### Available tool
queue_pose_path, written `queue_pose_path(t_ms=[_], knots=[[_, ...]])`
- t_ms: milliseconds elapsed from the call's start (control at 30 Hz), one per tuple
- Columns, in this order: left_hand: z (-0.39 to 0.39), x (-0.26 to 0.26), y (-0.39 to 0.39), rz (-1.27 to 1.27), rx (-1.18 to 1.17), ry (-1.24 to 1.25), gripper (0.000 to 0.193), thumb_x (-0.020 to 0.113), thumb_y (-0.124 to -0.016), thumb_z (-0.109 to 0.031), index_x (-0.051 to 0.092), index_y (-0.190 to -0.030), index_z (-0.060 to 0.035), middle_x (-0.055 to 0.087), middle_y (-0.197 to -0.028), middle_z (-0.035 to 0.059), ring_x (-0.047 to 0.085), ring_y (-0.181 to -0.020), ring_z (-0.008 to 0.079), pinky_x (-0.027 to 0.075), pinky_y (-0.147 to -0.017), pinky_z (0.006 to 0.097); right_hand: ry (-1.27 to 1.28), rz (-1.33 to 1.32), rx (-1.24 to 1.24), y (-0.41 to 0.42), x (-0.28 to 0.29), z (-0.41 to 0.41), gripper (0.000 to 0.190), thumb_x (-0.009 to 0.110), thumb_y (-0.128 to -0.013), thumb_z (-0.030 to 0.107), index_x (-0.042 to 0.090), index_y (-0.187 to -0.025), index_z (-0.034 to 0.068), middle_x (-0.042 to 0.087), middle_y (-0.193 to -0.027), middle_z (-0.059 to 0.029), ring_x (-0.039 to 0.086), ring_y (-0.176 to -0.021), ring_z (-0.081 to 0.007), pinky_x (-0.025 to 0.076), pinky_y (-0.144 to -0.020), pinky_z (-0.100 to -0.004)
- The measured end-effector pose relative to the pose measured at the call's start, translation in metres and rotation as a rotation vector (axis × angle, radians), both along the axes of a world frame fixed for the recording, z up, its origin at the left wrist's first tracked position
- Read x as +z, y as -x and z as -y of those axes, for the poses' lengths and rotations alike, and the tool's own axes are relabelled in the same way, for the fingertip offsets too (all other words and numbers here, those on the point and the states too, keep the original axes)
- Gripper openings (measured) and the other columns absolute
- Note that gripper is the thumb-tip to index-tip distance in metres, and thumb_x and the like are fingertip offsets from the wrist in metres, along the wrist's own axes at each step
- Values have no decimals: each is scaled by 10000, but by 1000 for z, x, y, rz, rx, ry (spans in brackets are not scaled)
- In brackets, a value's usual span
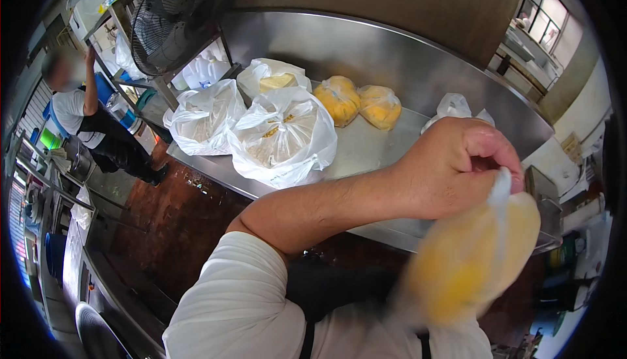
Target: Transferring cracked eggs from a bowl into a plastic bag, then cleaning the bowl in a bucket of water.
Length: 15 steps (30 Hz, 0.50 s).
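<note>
My left hand reaches across to the right, its fingers pinched on the gathered top of a clear plastic bag of yellow food. The bag hangs below the hand in front of my chest, blurred by motion. My right hand is out of view. Beyond my arm, two knotted bags of yellow food rest on a stainless steel table. To their left stand large white plastic bags, tied or gathered at the top. Another open white bag behind them shows something pale yellow inside.
A white plastic bag sits on the table's right part, partly behind my hand. A black fan and plastic jugs stand at the back left. A person in a dark apron stands on the wet reddish floor.
</note>
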<state>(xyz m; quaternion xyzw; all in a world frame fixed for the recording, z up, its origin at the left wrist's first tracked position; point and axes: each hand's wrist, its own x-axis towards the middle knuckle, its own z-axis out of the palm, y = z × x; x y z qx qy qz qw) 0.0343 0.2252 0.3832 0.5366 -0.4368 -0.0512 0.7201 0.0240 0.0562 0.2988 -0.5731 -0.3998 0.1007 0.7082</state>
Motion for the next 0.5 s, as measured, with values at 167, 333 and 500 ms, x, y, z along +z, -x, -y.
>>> queue_pose_path(t_ms=[167, 333, 500], knots=[[-5, -65, -12, 435, 336, -91, 95, 685, -836, -104, 698, -920, -61, 626, -807, 63, 606, -758, 168, 478, -671, 307, 341, -58, -78, -59, 14, 37, 192, 600, -957, 204, 691, -915, 41, 554, -597, -17, 559, -567, -144, 455, -561, -273], [-26, -161, -41, 25, 502, -338, 149, 669, -865, -106, 704, -1002, -59, 632, -868, 80, 620, -787, 166, 494, -697, 286, 1002, 425, -284, -69, -7, 24, 236, 645, -874, 270, 711, -873, 44, 637, -714, -49, 608, -689, -182, 473, -638, -344], [-34, -242, -80, 44, 562, -479, 239, 642, -895, -109, 695, -1124, -66, 626, -888, 66, 621, -805, 151, 522, -683, 281, 1072, -113, -109, -108, -71, 5, 410, 616, -900, 448, 678, -827, 50, 593, -698, -8, 569, -609, -130, 442, -536, -321]])
